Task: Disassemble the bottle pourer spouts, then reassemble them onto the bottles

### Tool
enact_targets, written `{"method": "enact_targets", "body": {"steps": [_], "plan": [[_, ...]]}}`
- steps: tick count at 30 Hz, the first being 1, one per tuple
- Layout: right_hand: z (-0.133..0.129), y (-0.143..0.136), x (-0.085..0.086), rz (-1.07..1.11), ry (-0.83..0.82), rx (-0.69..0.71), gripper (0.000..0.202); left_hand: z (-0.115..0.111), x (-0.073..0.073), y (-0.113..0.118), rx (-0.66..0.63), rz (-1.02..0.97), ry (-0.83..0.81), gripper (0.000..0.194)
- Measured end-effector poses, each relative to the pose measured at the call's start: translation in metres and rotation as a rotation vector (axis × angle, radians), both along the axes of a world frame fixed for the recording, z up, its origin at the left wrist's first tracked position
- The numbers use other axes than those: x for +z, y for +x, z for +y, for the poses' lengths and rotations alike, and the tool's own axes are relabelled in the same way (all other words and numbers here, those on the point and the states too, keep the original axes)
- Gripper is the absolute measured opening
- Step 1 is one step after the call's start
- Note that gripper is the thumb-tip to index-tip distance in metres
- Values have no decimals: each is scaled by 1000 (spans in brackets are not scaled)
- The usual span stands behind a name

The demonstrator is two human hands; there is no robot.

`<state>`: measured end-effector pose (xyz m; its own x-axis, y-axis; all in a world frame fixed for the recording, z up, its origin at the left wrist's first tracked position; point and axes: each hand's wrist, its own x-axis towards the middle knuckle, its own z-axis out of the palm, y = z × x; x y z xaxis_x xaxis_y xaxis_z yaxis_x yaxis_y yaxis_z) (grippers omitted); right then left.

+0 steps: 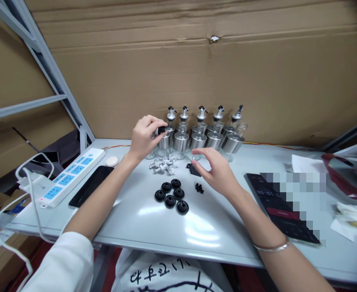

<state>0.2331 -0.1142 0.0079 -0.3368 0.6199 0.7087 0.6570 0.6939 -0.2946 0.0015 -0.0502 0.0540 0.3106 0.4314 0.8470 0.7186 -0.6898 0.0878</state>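
Observation:
My left hand [147, 134] pinches a small black stopper [161, 129] in front of the left end of the bottles. Over the table, my right hand [212, 168] has its thumb and fingers apart and holds nothing, near some thin black tubes [193, 169]. Behind both hands, several glass bottles with steel sleeves [198, 140] stand in rows; the back ones carry silver pourer tops [201, 112]. Silver spout pieces [163, 165] lie in a pile below my left hand. Several round black stoppers [170, 201] and a cluster of tiny black parts [199, 187] rest nearer to me.
On the left are a white power strip [72, 177], a dark phone [91, 185] and a round white object [112, 161]. A tablet with a timer [276, 198] lies on the right, beside crumpled tissue [353, 215]. Cardboard [196, 73] stands behind the table.

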Motion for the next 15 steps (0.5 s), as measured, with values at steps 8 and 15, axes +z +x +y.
{"method": "enact_targets", "body": {"steps": [8, 15], "plan": [[-6, -4, 6, 382, -586, 252, 29, -70, -42, 40, -320, 311, 219, 16], [-11, -8, 7, 440, -999, 645, 24, -78, -67, 35, -304, 433, 334, 29]]}}
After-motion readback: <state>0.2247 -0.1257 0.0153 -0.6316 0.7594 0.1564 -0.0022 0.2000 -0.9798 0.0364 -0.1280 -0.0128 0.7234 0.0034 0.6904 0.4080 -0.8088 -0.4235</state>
